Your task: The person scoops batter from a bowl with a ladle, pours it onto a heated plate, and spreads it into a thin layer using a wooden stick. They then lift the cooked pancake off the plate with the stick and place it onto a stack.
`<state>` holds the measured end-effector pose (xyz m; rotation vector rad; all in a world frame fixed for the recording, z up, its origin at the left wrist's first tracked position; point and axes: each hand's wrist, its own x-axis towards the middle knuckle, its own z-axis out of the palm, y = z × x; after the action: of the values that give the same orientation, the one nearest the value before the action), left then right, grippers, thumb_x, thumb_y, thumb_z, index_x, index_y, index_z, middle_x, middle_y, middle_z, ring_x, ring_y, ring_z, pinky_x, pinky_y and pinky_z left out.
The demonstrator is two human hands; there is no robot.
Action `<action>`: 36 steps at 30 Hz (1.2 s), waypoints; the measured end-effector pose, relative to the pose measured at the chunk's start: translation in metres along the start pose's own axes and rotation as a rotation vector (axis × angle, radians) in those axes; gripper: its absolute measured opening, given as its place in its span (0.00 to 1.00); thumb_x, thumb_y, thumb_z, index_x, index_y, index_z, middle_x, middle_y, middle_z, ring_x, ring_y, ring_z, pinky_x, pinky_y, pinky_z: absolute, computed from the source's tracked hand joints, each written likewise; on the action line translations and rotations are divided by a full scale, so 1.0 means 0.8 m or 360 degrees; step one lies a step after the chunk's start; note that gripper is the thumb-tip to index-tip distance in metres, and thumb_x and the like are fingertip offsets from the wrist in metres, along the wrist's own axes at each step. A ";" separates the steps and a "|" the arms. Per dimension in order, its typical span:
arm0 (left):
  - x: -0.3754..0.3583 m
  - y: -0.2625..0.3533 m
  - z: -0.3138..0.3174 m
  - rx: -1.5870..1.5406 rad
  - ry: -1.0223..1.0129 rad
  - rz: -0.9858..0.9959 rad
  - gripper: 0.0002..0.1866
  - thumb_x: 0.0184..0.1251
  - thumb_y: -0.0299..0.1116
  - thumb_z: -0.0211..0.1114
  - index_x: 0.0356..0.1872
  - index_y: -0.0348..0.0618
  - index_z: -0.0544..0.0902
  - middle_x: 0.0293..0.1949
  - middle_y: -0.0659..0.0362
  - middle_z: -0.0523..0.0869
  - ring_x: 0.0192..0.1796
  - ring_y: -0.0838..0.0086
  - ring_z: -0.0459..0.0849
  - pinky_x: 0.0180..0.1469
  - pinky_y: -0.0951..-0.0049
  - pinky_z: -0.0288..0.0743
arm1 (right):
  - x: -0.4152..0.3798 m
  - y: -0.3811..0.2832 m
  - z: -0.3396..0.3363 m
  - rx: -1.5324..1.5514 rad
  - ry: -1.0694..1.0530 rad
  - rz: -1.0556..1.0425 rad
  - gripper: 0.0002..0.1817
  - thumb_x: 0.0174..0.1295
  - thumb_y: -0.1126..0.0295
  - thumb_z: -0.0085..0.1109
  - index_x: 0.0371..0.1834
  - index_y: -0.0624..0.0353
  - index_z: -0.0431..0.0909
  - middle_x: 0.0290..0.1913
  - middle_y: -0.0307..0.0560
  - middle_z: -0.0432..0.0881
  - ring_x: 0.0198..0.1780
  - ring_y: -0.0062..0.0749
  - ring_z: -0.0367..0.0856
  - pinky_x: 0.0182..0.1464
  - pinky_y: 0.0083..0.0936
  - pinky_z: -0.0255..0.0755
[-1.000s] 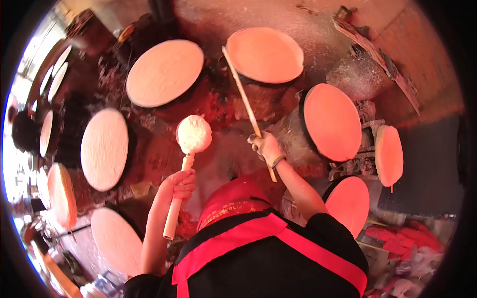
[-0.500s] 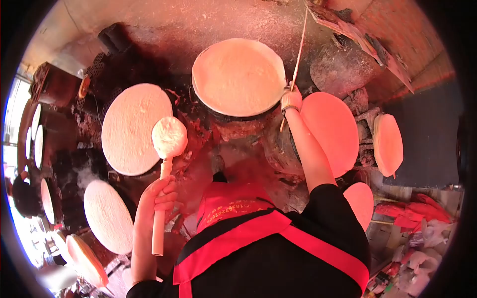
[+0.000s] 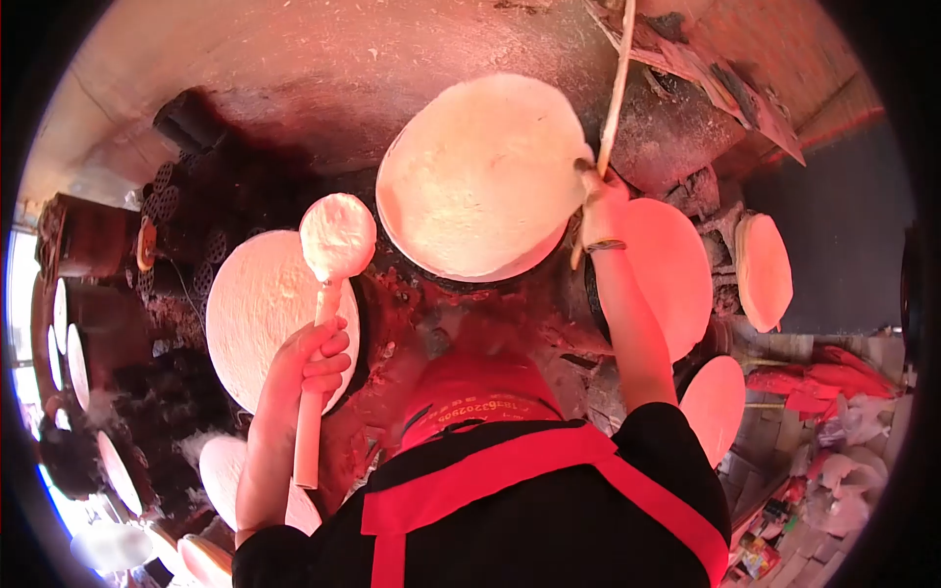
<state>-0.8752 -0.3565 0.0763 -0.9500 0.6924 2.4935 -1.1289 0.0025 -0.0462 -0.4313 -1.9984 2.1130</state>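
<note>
My left hand (image 3: 316, 361) is wrapped round the handle of a ladle-like tool (image 3: 336, 235), whose round, pale, lumpy head points away from me. Beneath that head lies a large flatbread (image 3: 250, 304) on a round griddle. Ahead, another big thin flatbread (image 3: 480, 167) sits askew on its griddle, its right edge raised toward my right hand (image 3: 604, 208). The right fingers are closed on a long thin stick (image 3: 618, 88) and are right at that edge. Another round flatbread (image 3: 659, 274) lies just beyond my right forearm.
More round flatbreads stand around, including one at far right (image 3: 763, 272), one at lower right (image 3: 714, 410) and one at lower left (image 3: 225, 470). Perforated dark briquettes (image 3: 162, 201) are stacked on the left. Red cloth (image 3: 823, 380) and plastic bags (image 3: 843, 480) lie on the right.
The flatbread ahead has shifted up and right off its griddle, its right edge now by my right hand. The view has turned; my left hand still grips the ladle-like tool.
</note>
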 end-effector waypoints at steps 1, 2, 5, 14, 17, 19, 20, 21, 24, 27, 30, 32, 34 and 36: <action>0.007 0.007 0.007 0.0017 -0.0016 -0.0023 0.09 0.75 0.28 0.49 0.47 0.32 0.70 0.27 0.64 0.67 0.17 0.89 0.60 0.11 0.90 0.55 | -0.002 -0.017 -0.012 0.0059 0.0039 -0.0003 0.16 0.53 0.64 0.70 0.36 0.65 0.79 0.28 0.30 0.73 0.26 0.17 0.66 0.29 0.18 0.59; 0.014 0.013 0.014 0.0034 -0.0033 -0.0046 0.09 0.75 0.28 0.49 0.47 0.32 0.70 0.27 0.64 0.67 0.17 0.89 0.61 0.11 0.90 0.55 | -0.012 -0.045 -0.030 0.0065 -0.0005 -0.0047 0.20 0.52 0.61 0.70 0.42 0.64 0.79 0.28 0.31 0.72 0.25 0.18 0.65 0.28 0.19 0.58; 0.040 0.024 0.030 0.0037 -0.0132 -0.0165 0.08 0.73 0.27 0.52 0.46 0.35 0.70 0.28 0.64 0.67 0.18 0.89 0.61 0.12 0.90 0.53 | -0.031 -0.132 -0.117 -0.0482 0.0210 0.0192 0.23 0.54 0.56 0.67 0.48 0.59 0.80 0.29 0.29 0.72 0.24 0.19 0.63 0.26 0.21 0.58; 0.124 -0.021 0.092 -0.0607 -0.0477 -0.0694 0.08 0.78 0.30 0.42 0.43 0.36 0.68 0.27 0.62 0.66 0.22 0.80 0.64 0.18 0.81 0.59 | 0.028 -0.292 -0.624 -0.0865 0.0645 -0.0418 0.15 0.55 0.66 0.65 0.39 0.67 0.80 0.29 0.39 0.81 0.27 0.21 0.76 0.27 0.16 0.68; 0.131 -0.064 0.141 -0.0891 -0.0612 -0.0776 0.13 0.80 0.35 0.36 0.36 0.40 0.64 0.28 0.60 0.65 0.24 0.75 0.66 0.24 0.77 0.63 | 0.024 -0.387 -0.668 -0.1949 0.0794 -0.0642 0.14 0.59 0.64 0.53 0.42 0.63 0.80 0.28 0.39 0.77 0.30 0.21 0.71 0.35 0.26 0.69; 0.143 -0.086 0.159 -0.0841 -0.0626 -0.0722 0.13 0.80 0.36 0.35 0.35 0.42 0.63 0.27 0.61 0.64 0.23 0.75 0.65 0.25 0.75 0.65 | 0.052 -0.396 -0.700 -0.2292 0.0691 -0.0936 0.12 0.61 0.64 0.53 0.44 0.55 0.81 0.32 0.49 0.82 0.31 0.39 0.78 0.37 0.33 0.71; 0.138 -0.105 0.184 -0.0834 -0.0593 -0.0565 0.12 0.80 0.36 0.35 0.34 0.43 0.61 0.27 0.61 0.63 0.23 0.76 0.65 0.24 0.76 0.65 | 0.056 -0.395 -0.688 -0.2672 0.0720 -0.0904 0.11 0.60 0.63 0.55 0.42 0.54 0.80 0.38 0.55 0.82 0.37 0.51 0.80 0.40 0.39 0.73; 0.136 -0.113 0.182 -0.0788 -0.0560 -0.0456 0.11 0.80 0.35 0.35 0.40 0.41 0.63 0.27 0.61 0.63 0.23 0.76 0.65 0.24 0.76 0.65 | 0.080 -0.366 -0.717 -0.2686 0.0652 -0.1229 0.10 0.58 0.63 0.55 0.38 0.55 0.79 0.39 0.54 0.82 0.41 0.54 0.81 0.42 0.43 0.75; 0.124 -0.148 0.250 -0.0751 -0.0531 -0.0444 0.20 0.79 0.33 0.35 0.67 0.41 0.59 0.27 0.62 0.62 0.22 0.79 0.64 0.25 0.79 0.66 | 0.132 -0.264 -0.769 -0.3041 0.0435 -0.0861 0.12 0.55 0.69 0.51 0.42 0.50 0.78 0.37 0.47 0.82 0.40 0.41 0.84 0.41 0.38 0.78; 0.124 -0.153 0.254 -0.0763 -0.0512 -0.0367 0.26 0.79 0.34 0.35 0.75 0.45 0.51 0.32 0.61 0.68 0.23 0.82 0.62 0.25 0.81 0.64 | 0.177 -0.129 -0.799 -0.3366 0.0406 -0.0727 0.12 0.56 0.67 0.53 0.44 0.49 0.76 0.43 0.42 0.79 0.39 0.39 0.82 0.39 0.37 0.78; 0.106 -0.180 0.300 -0.0839 -0.0369 -0.0304 0.25 0.80 0.37 0.35 0.73 0.42 0.55 0.29 0.63 0.68 0.22 0.83 0.61 0.26 0.80 0.64 | 0.212 -0.025 -0.810 -0.2858 0.0289 -0.0979 0.10 0.57 0.66 0.52 0.41 0.49 0.77 0.41 0.42 0.80 0.40 0.40 0.82 0.40 0.38 0.79; 0.100 -0.182 0.302 -0.0838 -0.0384 -0.0248 0.24 0.80 0.38 0.35 0.72 0.40 0.56 0.29 0.63 0.68 0.22 0.82 0.61 0.27 0.79 0.64 | 0.220 0.009 -0.796 -0.2738 0.0300 -0.0876 0.09 0.57 0.66 0.52 0.40 0.50 0.77 0.40 0.42 0.80 0.40 0.41 0.82 0.40 0.39 0.79; 0.093 -0.188 0.312 -0.0825 -0.0407 -0.0208 0.24 0.80 0.39 0.35 0.71 0.39 0.57 0.29 0.63 0.67 0.23 0.82 0.62 0.27 0.79 0.64 | 0.224 0.025 -0.780 -0.2641 0.0354 -0.0799 0.09 0.58 0.66 0.52 0.40 0.50 0.77 0.39 0.42 0.80 0.40 0.41 0.83 0.41 0.40 0.78; 0.083 -0.191 0.315 -0.0777 -0.0405 -0.0140 0.24 0.80 0.39 0.36 0.71 0.38 0.57 0.29 0.63 0.67 0.24 0.81 0.62 0.27 0.80 0.64 | 0.233 0.040 -0.782 -0.2568 0.0389 -0.0753 0.10 0.57 0.64 0.53 0.41 0.50 0.78 0.41 0.42 0.80 0.40 0.41 0.83 0.41 0.40 0.78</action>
<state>-0.9716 -0.0789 0.1466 -0.7677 -0.0443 2.6881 -1.0862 0.6505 -0.1186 -0.2926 -2.7508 -0.1322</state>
